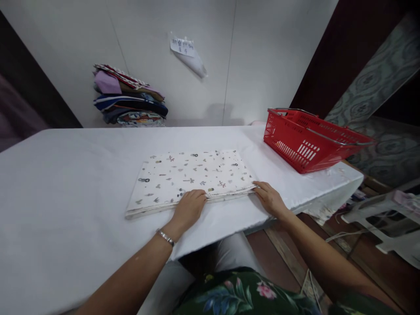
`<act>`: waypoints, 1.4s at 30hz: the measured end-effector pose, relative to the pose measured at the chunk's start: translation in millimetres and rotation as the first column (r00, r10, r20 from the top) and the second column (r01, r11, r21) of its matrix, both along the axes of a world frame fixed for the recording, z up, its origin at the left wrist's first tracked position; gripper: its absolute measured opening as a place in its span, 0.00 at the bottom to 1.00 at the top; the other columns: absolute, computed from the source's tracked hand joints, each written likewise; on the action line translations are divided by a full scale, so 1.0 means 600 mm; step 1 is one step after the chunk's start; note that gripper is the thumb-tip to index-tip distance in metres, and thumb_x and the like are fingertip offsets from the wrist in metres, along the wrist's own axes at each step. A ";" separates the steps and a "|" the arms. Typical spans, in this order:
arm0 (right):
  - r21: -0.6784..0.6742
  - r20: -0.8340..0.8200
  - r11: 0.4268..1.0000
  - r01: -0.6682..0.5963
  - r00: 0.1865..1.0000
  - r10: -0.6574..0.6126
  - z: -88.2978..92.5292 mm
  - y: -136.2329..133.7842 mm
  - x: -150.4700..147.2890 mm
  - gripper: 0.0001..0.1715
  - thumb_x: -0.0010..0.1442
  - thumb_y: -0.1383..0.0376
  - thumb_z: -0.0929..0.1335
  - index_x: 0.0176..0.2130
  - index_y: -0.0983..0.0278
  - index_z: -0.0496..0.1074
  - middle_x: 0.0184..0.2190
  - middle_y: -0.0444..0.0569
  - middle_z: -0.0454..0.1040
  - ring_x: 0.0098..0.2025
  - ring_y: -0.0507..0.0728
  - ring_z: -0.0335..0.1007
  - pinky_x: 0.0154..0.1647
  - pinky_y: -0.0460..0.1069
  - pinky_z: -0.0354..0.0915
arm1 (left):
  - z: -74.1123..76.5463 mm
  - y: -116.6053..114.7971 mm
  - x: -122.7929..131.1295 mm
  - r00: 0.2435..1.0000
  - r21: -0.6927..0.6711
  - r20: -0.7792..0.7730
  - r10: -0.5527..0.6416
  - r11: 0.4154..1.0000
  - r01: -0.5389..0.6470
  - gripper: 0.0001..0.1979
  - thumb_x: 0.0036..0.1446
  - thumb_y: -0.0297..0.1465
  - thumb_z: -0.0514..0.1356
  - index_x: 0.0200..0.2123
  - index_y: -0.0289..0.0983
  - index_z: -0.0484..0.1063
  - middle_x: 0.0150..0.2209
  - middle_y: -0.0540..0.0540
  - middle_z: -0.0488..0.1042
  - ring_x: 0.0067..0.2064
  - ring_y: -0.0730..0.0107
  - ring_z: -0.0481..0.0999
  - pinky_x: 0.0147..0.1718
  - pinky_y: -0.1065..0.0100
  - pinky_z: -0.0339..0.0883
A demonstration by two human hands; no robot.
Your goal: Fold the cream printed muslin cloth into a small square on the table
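Your left hand [189, 208] and right hand [269, 200] touch the near edge of the folded cloth [193, 173], flat on the white table [75, 188]. I can't tell if either pinches it. Best line the layers up evenly, gently.

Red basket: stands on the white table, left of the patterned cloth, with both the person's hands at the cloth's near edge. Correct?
Wrong side: the head view shows the red basket to the right of the patterned cloth. It does stand on the white table, with left hand and right hand at the cloth's near edge.
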State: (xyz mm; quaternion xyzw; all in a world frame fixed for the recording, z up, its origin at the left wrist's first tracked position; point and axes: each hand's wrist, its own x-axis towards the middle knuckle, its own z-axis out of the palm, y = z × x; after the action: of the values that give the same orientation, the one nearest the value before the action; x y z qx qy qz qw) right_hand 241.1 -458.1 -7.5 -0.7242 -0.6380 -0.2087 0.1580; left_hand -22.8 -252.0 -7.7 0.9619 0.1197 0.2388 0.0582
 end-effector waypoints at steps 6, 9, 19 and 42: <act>-0.021 -0.009 0.999 -0.029 1.000 0.029 0.000 -0.002 0.005 0.14 0.63 0.68 0.60 0.39 0.63 0.74 0.47 0.53 0.73 0.47 0.58 0.67 0.46 0.53 0.67 | -0.005 0.002 0.000 1.000 -0.002 0.008 -0.009 1.000 0.009 0.10 0.61 0.27 0.49 0.37 0.36 0.70 0.42 0.44 0.73 0.44 0.64 0.70 0.42 0.60 0.64; -0.024 -0.030 0.999 -0.033 0.999 0.032 -0.003 -0.005 0.011 0.13 0.63 0.67 0.61 0.39 0.62 0.74 0.48 0.53 0.72 0.47 0.58 0.67 0.46 0.53 0.67 | -0.004 0.003 0.001 1.000 -0.017 0.014 -0.018 1.000 0.018 0.10 0.61 0.27 0.49 0.36 0.37 0.70 0.41 0.44 0.73 0.44 0.64 0.70 0.42 0.60 0.64; 0.075 -0.716 0.988 0.138 0.697 -0.043 -0.009 -0.015 0.031 0.14 0.56 0.58 0.64 0.34 0.64 0.74 0.39 0.52 0.75 0.38 0.56 0.71 0.35 0.49 0.66 | -0.006 0.004 0.002 1.000 -0.004 0.013 -0.014 1.000 0.014 0.10 0.61 0.27 0.49 0.36 0.37 0.70 0.41 0.45 0.73 0.43 0.63 0.70 0.41 0.59 0.65; -0.280 -0.937 0.936 0.213 0.151 -0.315 0.050 0.053 0.031 0.16 0.45 0.57 0.69 0.18 0.63 0.60 0.12 0.37 0.56 0.16 0.46 0.47 0.17 0.45 0.44 | -0.003 0.005 0.003 0.999 -0.027 0.021 -0.029 0.999 0.029 0.11 0.62 0.28 0.48 0.36 0.37 0.70 0.41 0.45 0.73 0.43 0.64 0.70 0.41 0.59 0.65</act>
State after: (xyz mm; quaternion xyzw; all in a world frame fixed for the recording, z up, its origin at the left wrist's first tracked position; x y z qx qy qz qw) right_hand 259.9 -426.5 22.6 -0.7970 -0.2664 0.2952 0.4545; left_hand -21.1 -248.9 -9.4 0.9601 0.1083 0.2463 0.0759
